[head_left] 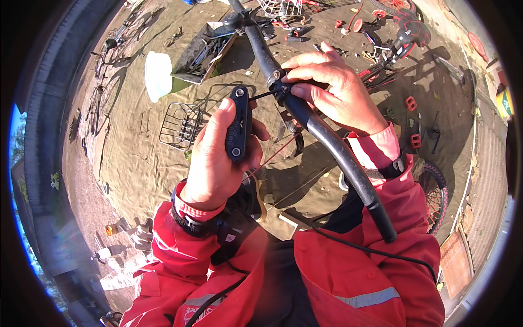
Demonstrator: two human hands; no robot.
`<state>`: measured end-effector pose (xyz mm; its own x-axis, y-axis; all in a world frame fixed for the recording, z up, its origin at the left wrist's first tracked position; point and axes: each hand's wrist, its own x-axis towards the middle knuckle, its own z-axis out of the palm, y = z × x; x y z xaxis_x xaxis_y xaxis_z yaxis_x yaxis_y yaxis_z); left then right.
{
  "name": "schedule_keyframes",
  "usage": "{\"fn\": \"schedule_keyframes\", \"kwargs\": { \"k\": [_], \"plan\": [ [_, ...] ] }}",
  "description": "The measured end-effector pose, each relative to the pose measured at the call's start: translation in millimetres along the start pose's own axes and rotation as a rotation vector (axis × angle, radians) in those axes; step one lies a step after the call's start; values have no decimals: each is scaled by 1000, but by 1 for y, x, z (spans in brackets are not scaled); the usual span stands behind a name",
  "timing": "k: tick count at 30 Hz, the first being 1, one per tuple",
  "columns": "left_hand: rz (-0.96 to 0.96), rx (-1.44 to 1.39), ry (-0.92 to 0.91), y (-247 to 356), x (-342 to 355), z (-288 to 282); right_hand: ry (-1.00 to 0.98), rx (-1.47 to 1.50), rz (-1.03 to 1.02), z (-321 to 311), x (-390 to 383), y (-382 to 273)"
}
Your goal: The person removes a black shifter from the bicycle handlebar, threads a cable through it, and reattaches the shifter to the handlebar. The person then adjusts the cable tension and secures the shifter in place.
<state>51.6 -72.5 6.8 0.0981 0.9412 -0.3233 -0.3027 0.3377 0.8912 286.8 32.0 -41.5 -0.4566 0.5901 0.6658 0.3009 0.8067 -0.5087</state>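
Note:
A black bicycle handlebar [332,139] runs slantwise from the top middle down toward my lap. My left hand [212,152] is wrapped round a black folding multi-tool [238,128]. One thin hex key [264,95] is swung out of the tool, and its tip meets a small black clamp [280,90] on the bar. My right hand [338,84] is closed on that clamp from the other side, with thumb and index finger against it. A dark part shows between these fingers, mostly hidden by the hand. Farther up the bar is the stem [237,20].
A toolbox [204,54] full of tools lies beyond my left hand, beside a white tub [158,76]. A black wire rack [180,126], red pedals [415,140] and a wheel [434,196] lie on the ground cloth. Loose parts and tools are scattered at the far side.

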Motion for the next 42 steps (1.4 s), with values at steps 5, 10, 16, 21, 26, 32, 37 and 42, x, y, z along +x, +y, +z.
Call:
{"fn": "schedule_keyframes", "kwargs": {
  "k": [5, 10, 16, 21, 26, 32, 37, 42],
  "plan": [
    [23, 168, -16, 14, -3, 6, 60, -27, -35, 2, 2, -1],
    [93, 523, -55, 33, -4, 2, 43, 39, 1, 0, 1, -4],
    [95, 566, -182, 37, 3, -15, 32, -42, -32, 1, 5, -9],
    [354, 1008, -223, 49, 14, -25, -59, 30, 31, 0, 6, -18],
    [817, 1449, -248, 60, 20, -26, -70, 28, -14, 2, 16, -18],
    [1135, 1567, -194, 56, 28, -23, -75, 47, -19, 7, 21, -16],
    [527, 844, 12, 30, 20, -24, -44, 79, -6, 10, 20, -14],
    [-103, 143, -172, 35, 7, -38, -32, 83, -36, 13, 20, -9]
  ]
}}
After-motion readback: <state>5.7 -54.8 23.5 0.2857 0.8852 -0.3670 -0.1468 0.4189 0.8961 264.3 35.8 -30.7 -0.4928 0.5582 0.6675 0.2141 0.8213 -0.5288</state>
